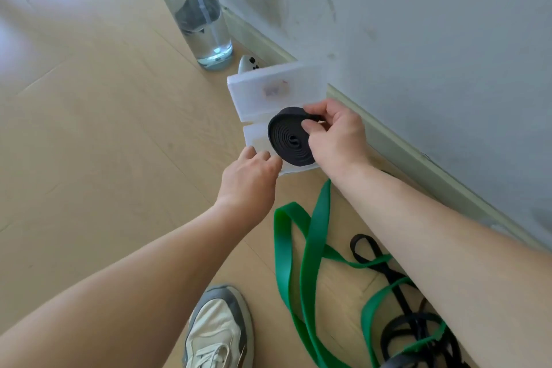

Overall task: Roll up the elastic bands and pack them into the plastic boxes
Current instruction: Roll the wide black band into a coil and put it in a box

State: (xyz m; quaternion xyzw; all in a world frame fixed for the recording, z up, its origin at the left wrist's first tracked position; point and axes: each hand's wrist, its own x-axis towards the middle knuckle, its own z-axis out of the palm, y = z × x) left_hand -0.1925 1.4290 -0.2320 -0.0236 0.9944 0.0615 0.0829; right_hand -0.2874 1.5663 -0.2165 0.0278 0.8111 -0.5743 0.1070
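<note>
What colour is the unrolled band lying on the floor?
Green band, with a thinner black one tangled in; head view.

pale wooden plank floor (104, 128) meets a scuffed grey-white wall (418, 39) along a cream skirting board (418, 155), daylight glaring at the top left corner.

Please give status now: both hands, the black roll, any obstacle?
Right hand pinching rolled black band above open plastic box. Left hand at box edge, holding nothing. Green band loose on floor, not blocking.
</note>
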